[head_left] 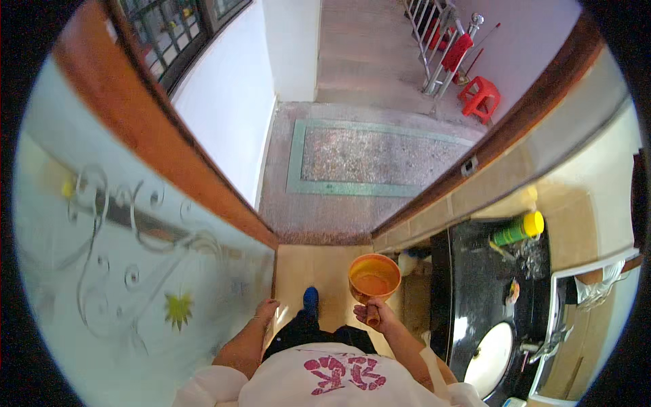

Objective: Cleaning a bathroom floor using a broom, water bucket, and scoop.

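An orange plastic water dipper (pixel 375 277) hangs in front of me on the right, its round bowl facing up. My right hand (pixel 380 317) is closed on the short handle, palm turned upward. No contents can be made out for certain inside the bowl. Low at the left, my left hand (pixel 267 310) is beside the edge of a frosted glass door (pixel 224 298), its fingers curled together. Whether those fingers grip the door's edge or anything else is hidden.
A black counter (pixel 468 271) with a white basin (pixel 489 359), a faucet (pixel 542 348) and a green, yellow-capped can (pixel 519 228) lines the right. Ahead, a doorway threshold (pixel 324 238) leads to a patterned floor (pixel 380 159). Beyond are a red stool (pixel 480 100) and metal railing (pixel 434 54).
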Available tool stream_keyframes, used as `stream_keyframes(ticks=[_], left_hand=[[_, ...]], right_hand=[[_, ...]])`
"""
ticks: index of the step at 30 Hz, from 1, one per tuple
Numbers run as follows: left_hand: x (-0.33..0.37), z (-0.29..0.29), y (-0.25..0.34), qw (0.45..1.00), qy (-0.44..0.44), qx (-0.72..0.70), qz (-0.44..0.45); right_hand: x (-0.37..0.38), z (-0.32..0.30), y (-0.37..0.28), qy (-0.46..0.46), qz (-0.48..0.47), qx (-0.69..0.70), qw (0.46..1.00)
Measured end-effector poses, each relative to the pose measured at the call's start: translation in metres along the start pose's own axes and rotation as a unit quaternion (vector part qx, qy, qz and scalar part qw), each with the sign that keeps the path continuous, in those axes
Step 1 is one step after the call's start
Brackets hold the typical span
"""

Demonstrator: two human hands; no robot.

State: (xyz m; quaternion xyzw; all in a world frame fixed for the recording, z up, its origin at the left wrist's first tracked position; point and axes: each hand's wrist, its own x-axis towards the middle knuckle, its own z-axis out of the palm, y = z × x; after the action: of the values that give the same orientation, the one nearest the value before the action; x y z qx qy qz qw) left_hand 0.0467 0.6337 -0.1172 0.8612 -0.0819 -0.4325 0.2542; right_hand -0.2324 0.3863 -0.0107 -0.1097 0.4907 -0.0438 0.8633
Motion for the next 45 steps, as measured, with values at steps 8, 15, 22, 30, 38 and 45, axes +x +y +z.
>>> stream_keyframes(ticks=[8,15,22,30,38,45], left_hand=[[0.075,-0.067,0.164,0.996,0.018,0.03,0.088],[0.212,-0.069,0.172,0.991,-0.086,0.033,0.093],[0.221,-0.109,0.34,0.964,-0.098,-0.242,-0.054],[0.396,-0.125,0.386,0.962,-0.092,-0.194,-0.171],[0.529,-0.124,0.678,0.975,-0.142,-0.169,0.034],[0.628,-0.058,0.99,0.942,-0.241,-0.142,0.182]], right_hand=[[0.063,0.071,-0.119,-0.097,-0.051,0.034,0.993],[0.124,0.121,-0.23,-0.09,-0.007,0.075,0.993],[0.19,0.175,-0.366,0.027,-0.055,0.166,0.984],[0.238,0.158,-0.513,0.01,-0.103,0.22,0.97],[0.251,0.054,-0.579,0.184,-0.207,0.233,0.932],[0.268,0.027,-0.58,0.168,-0.225,0.411,0.867]])
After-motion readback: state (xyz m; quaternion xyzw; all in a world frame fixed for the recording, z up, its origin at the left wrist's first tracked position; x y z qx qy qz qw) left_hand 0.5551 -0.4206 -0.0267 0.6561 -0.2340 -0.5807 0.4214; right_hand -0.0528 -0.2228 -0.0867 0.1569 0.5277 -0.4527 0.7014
